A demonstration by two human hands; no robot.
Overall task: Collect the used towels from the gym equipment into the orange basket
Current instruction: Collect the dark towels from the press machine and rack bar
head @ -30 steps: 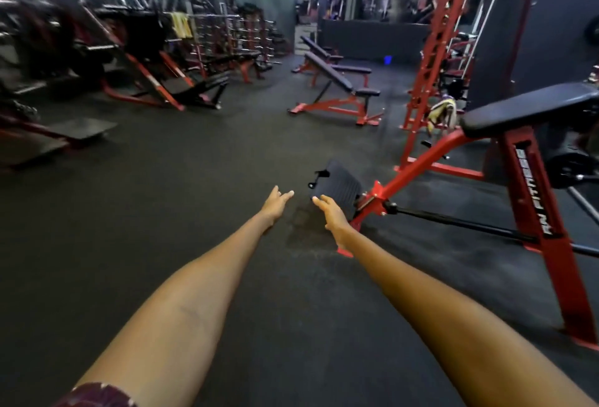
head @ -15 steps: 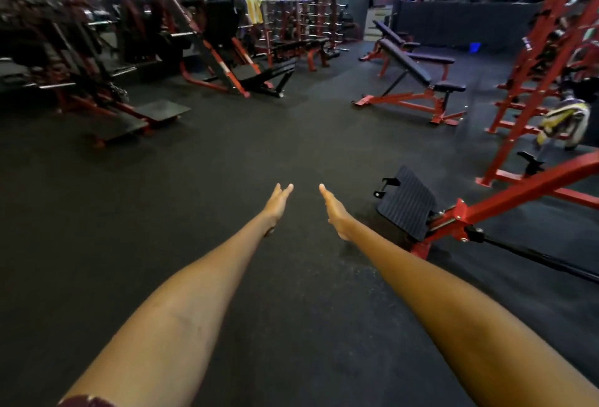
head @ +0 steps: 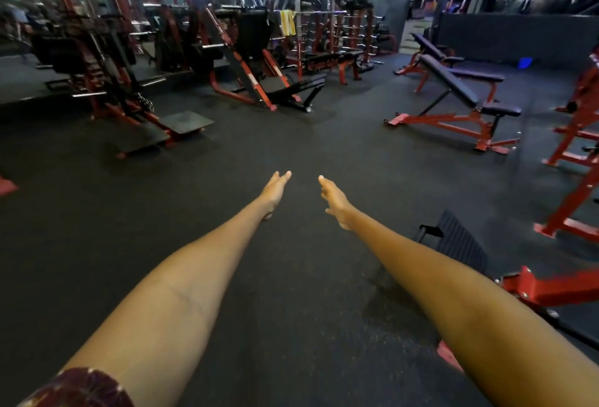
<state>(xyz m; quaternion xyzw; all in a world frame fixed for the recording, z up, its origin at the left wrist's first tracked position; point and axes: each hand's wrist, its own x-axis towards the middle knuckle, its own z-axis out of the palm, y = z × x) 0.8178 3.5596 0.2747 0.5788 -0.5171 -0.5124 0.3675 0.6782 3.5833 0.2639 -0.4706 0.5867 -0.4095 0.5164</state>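
Both my arms stretch straight out over the dark gym floor. My left hand (head: 275, 191) and my right hand (head: 334, 201) are flat, fingers extended, and hold nothing. Far ahead, a yellow towel (head: 287, 22) hangs over a bar on a machine at the back of the room, well beyond my hands. No orange basket is in view.
A red leg-press machine (head: 259, 76) and other red and black machines (head: 107, 82) stand at the back left. Two incline benches (head: 453, 95) stand at right. A red frame with a black footplate (head: 460, 244) lies near my right arm. Open floor (head: 291, 141) lies ahead.
My view has swung left: the red bench frame and the rack with a yellowish towel slid off to the right, and the back machines with the yellow towel came toward centre. My hands stayed empty.
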